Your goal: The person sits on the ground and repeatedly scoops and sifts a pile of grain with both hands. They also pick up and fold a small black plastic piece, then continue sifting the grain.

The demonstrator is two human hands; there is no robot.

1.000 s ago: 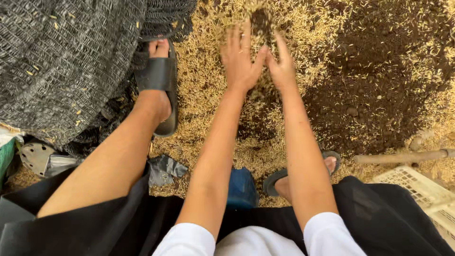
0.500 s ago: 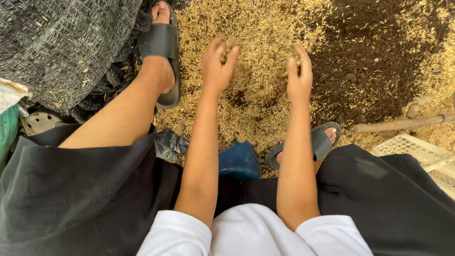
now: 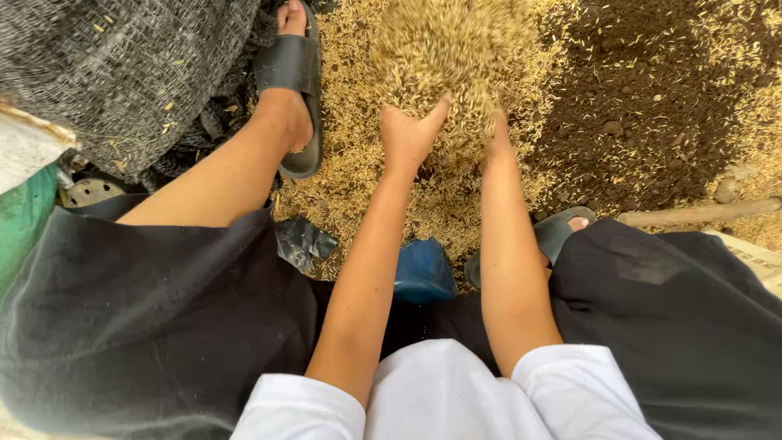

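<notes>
Straw-coloured, blurred chaff (image 3: 456,57) is seen as a loose heap lifted between both hands, above the ground and ahead of the knees; its mass runs away from the body toward the top of the view, with no clear long axis to be made out. The left hand (image 3: 410,134) is cupped open against the heap's left side, fingers pointing forward, and the right hand (image 3: 495,134) is pressed against its right side, so the chaff is scooped between the palms rather than clenched. A small blue, rounded plastic container (image 3: 423,270) is seen low between the legs, and a crumpled dark plastic scrap (image 3: 303,242) lies just beside it. A grey woven mesh sack (image 3: 122,73) fills the upper left. A black slide sandal (image 3: 295,81) is worn on the left foot. The ground is dark brown soil (image 3: 652,106) strewn with pale husk.
</notes>
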